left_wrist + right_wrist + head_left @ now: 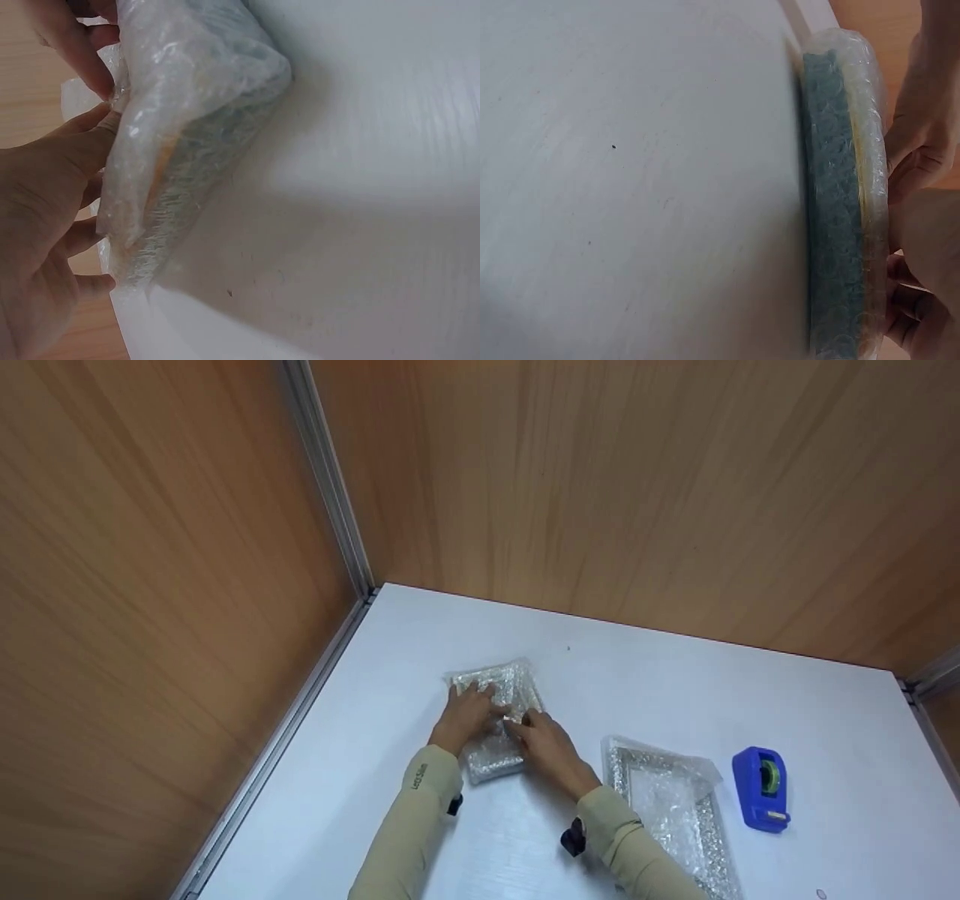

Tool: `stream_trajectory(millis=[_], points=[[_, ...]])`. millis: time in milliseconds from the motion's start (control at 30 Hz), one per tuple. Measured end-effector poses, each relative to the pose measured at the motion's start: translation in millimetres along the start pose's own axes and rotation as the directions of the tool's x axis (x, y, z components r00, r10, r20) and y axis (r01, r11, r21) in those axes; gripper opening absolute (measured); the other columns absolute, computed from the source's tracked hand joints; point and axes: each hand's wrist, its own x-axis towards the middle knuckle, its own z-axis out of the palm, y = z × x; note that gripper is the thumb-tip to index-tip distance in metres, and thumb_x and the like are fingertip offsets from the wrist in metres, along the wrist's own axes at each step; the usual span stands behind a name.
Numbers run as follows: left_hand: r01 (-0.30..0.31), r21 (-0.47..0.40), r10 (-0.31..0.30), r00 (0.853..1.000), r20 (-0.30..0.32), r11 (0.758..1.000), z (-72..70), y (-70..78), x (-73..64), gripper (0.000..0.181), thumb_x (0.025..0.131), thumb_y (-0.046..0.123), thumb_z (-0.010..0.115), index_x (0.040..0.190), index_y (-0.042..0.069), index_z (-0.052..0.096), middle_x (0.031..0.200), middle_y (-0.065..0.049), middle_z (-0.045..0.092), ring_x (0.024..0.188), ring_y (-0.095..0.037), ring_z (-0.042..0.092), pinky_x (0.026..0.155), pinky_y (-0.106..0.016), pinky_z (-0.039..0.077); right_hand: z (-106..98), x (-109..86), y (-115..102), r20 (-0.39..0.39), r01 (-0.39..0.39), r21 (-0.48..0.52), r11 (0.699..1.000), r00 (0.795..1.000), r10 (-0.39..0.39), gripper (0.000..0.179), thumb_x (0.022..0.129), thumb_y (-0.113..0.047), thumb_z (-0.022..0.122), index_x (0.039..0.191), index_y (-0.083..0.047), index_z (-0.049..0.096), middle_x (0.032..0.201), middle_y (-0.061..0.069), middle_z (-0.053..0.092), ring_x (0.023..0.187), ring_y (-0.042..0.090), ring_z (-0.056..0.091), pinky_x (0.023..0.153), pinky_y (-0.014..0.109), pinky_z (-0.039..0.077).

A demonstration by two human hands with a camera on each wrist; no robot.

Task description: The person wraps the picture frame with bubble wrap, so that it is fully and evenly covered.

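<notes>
A flat rectangular package in clear bubble wrap [496, 761] lies on the white table, its border silvery and glittering through the film. In the left wrist view, the wrap [202, 71] bulges loosely over one corner. A dark green side with a yellowish edge shows through the wrap [836, 187] in the right wrist view. My left hand [466, 716] rests across the package's left part, fingers spread and thumb towards the right hand. My right hand [551, 746] bends over the right edge, thumb and forefinger pinching the wrap near the middle, close to the left thumb.
Right of my right forearm lies a bubble-wrapped silver glittery frame [626, 780]. Beyond it stands a blue tape dispenser [759, 791] with a roll in it. Wood-grain panels [600, 495] rise behind and to the left of the table [337, 780].
</notes>
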Motion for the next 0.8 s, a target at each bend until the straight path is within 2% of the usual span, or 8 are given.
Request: stream_trajectory(millis=[67,133,200,300,433,567,700,800], points=[[0.001,-0.015,-0.001,1.0,0.002,1.0,-0.4,0.3,0.2,0.045,0.088,0.03,0.059,0.129,0.044,0.047,0.148,-0.005,0.032,0.136,-0.036,0.024,0.103,-0.064,0.02,2,-0.5,0,-0.009,0.039,-0.093,0.995,0.999,-0.04,0.023,0.09,-0.011,0.054,0.111,-0.012,0.064,0.09,0.008,0.053,0.075,0.021,0.052,0.06,0.032,0.047],[0.004,-0.04,-0.004,1.0,0.011,0.999,-0.7,0.7,0.9,0.045,0.088,0.031,0.059,0.129,0.044,0.047,0.148,-0.006,0.031,0.136,-0.036,0.022,0.104,-0.064,0.019,3,-1.5,1,-0.017,0.13,-0.267,0.955,0.99,-0.14,0.033,0.086,-0.005,0.056,0.117,-0.015,0.063,0.094,0.013,0.053,0.077,0.025,0.053,0.06,0.035,0.049],[0.009,-0.068,-0.008,1.0,0.022,0.998,-1.1,0.8,1.6,0.045,0.087,0.032,0.06,0.129,0.043,0.048,0.148,-0.006,0.03,0.136,-0.037,0.021,0.104,-0.064,0.018,4,-1.7,-1,-0.015,0.141,-0.359,0.923,0.988,-0.157,0.034,0.084,-0.004,0.058,0.116,-0.016,0.062,0.094,0.013,0.053,0.077,0.025,0.054,0.057,0.035,0.05],[0.014,-0.086,-0.011,0.999,0.038,0.996,-2.2,0.7,2.2,0.045,0.088,0.031,0.059,0.13,0.042,0.047,0.149,-0.006,0.029,0.137,-0.037,0.02,0.105,-0.063,0.017,5,-0.7,-5,-0.005,0.129,-0.423,0.897,0.989,-0.145,0.034,0.083,-0.005,0.059,0.114,-0.016,0.063,0.097,0.013,0.055,0.08,0.026,0.055,0.054,0.035,0.051],[0.027,-0.098,-0.021,0.998,0.067,0.995,-3.7,-0.3,3.2,0.045,0.089,0.032,0.058,0.131,0.043,0.046,0.15,-0.005,0.027,0.137,-0.036,0.017,0.106,-0.063,0.014,7,2.3,-8,0.013,0.103,-0.452,0.886,0.994,-0.108,0.032,0.083,-0.007,0.06,0.114,-0.017,0.064,0.101,0.013,0.056,0.084,0.027,0.055,0.055,0.035,0.051],[0.05,-0.128,-0.038,0.995,0.091,0.991,-3.3,-1.4,4.0,0.045,0.089,0.032,0.058,0.131,0.043,0.045,0.151,-0.005,0.024,0.138,-0.036,0.014,0.107,-0.062,0.01,9,2.7,-5,-0.002,0.104,-0.401,0.91,0.993,-0.115,0.031,0.084,-0.008,0.058,0.114,-0.016,0.065,0.099,0.013,0.056,0.082,0.027,0.055,0.054,0.035,0.05],[0.04,-0.134,-0.029,0.996,0.082,0.99,-1.8,-1.5,3.4,0.047,0.088,0.033,0.059,0.132,0.043,0.045,0.151,-0.006,0.024,0.138,-0.036,0.014,0.107,-0.063,0.01,7,-1.1,3,-0.06,0.09,-0.192,0.977,0.993,-0.103,0.027,0.085,-0.004,0.058,0.11,-0.011,0.065,0.093,0.011,0.057,0.079,0.025,0.057,0.061,0.035,0.051],[0.018,-0.092,-0.012,0.998,0.066,0.996,-1.9,-1.9,3.7,0.048,0.087,0.037,0.059,0.132,0.043,0.044,0.15,-0.005,0.026,0.138,-0.036,0.016,0.106,-0.063,0.012,4,-3.1,8,-0.074,0.037,-0.001,0.999,0.997,-0.037,0.023,0.086,0.0,0.057,0.108,-0.005,0.061,0.094,0.008,0.06,0.083,0.023,0.059,0.072,0.035,0.052]])
